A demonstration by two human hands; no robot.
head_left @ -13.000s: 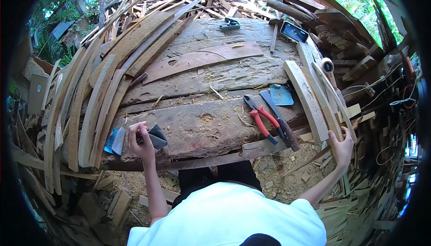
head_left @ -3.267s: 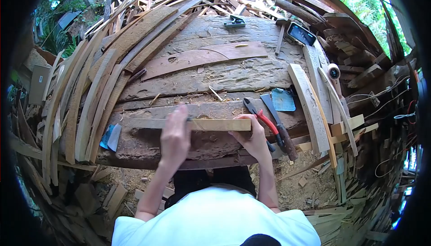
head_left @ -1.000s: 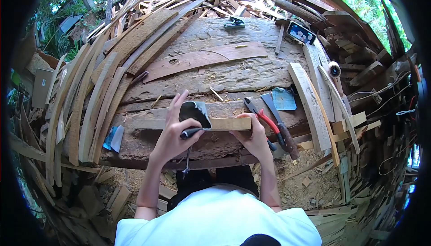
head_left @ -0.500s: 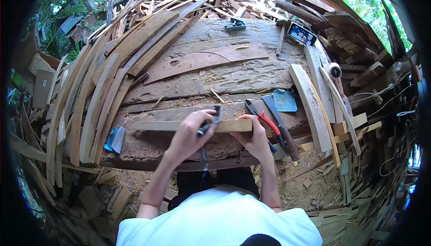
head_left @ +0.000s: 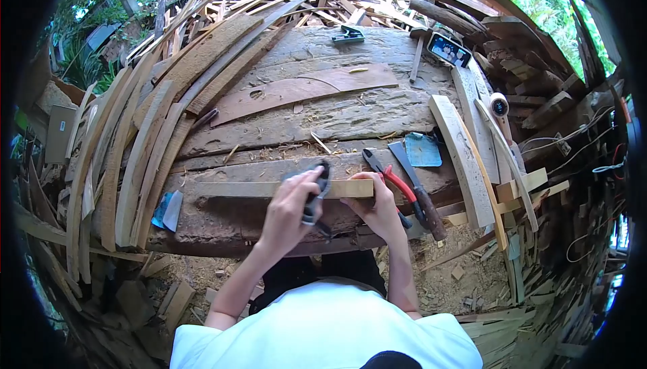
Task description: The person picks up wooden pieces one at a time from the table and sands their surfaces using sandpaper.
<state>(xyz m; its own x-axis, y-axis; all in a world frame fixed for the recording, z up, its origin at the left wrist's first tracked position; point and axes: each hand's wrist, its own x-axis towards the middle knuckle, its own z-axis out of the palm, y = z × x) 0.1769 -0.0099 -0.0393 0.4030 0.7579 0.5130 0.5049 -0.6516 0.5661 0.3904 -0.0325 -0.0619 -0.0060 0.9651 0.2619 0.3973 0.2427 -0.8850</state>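
A squared wooden strip (head_left: 236, 189) lies crosswise near the front edge of the rough plank table (head_left: 269, 233). My right hand (head_left: 377, 208) grips its right end, fingers behind and thumb in front. My left hand (head_left: 290, 208) is closed on a dark grey sheet (head_left: 323, 179), which looks like sandpaper and is folded over the strip near its middle. The hand and sheet are slightly blurred. Just right of my right hand lie red-handled pliers (head_left: 397, 183) and a flat blade with a wooden handle (head_left: 421, 197).
Blue sheets lie at the right (head_left: 423, 150) and left (head_left: 167, 211). Long boards (head_left: 145, 160) line the left side, and a thick piece (head_left: 461, 160) stands at the right. Farther back are a phone (head_left: 449, 50), a hammer (head_left: 417, 55), a small metal tool (head_left: 348, 35) and a scrap pile.
Since the oldest frame, the strip has come to the front middle with my right hand on its end. My left hand has brought the dark sheet from the left onto it and wrapped it round.
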